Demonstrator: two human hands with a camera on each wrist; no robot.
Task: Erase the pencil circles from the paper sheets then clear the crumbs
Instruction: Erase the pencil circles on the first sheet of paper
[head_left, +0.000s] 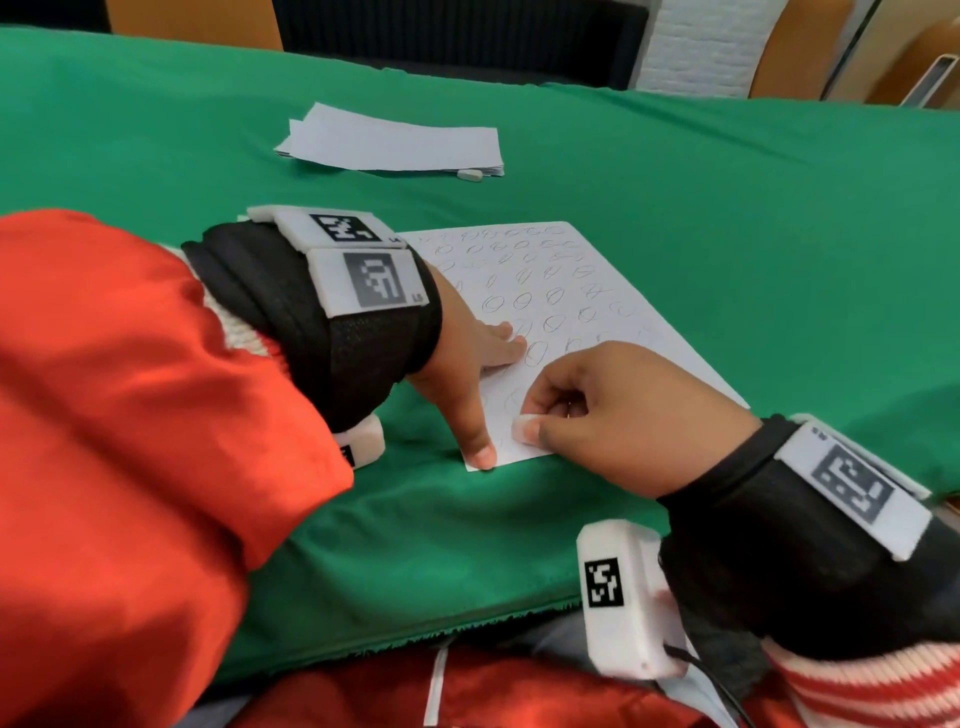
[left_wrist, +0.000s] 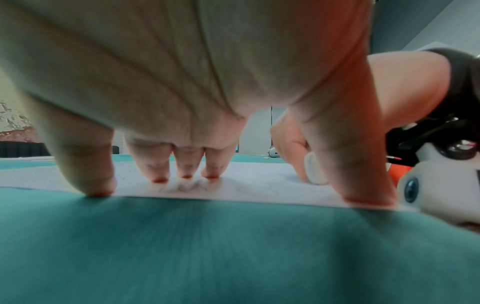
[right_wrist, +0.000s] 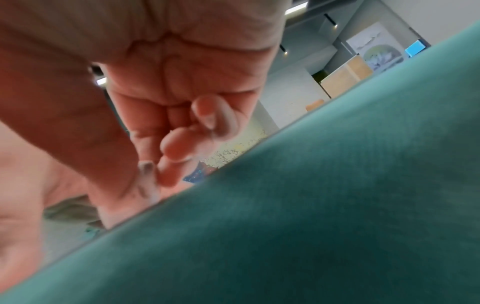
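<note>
A sheet of paper (head_left: 566, 317) covered in rows of pencil circles (head_left: 555, 295) lies flat on the green cloth (head_left: 727, 218) that covers the counter, and everything here sits in relation to that sheet. The left hand (head_left: 470, 364) is spread flat on the sheet's near left part: its fingers (left_wrist: 185, 164) are straight and press down on the paper, the thumb (head_left: 478, 441) reaches to the sheet's nearest corner, and the little finger (left_wrist: 88, 164) comes down at the paper's edge in the left wrist view. The right hand (head_left: 618, 415) is over the sheet's near edge, just beside the left thumb, with its fingers curled in and a small white eraser (head_left: 522, 428) pinched between thumb and fingertips; the eraser's end touches the paper close to the near corner. The right wrist view shows the same eraser (right_wrist: 148, 181), smudged grey, held at the fingertips, though that view is blurred. The rows nearest the right hand look fainter than those farther up the sheet. Beyond the sheet's far edge, well apart from it, lies a loose stack of white paper sheets (head_left: 395, 143), and a second small eraser (head_left: 471, 175) lies just beside that stack's near right corner. Both forearms wear black wrist bands with white marker blocks (head_left: 371, 278), and orange sleeves (head_left: 130, 415) fill the near side of the head view.
</note>
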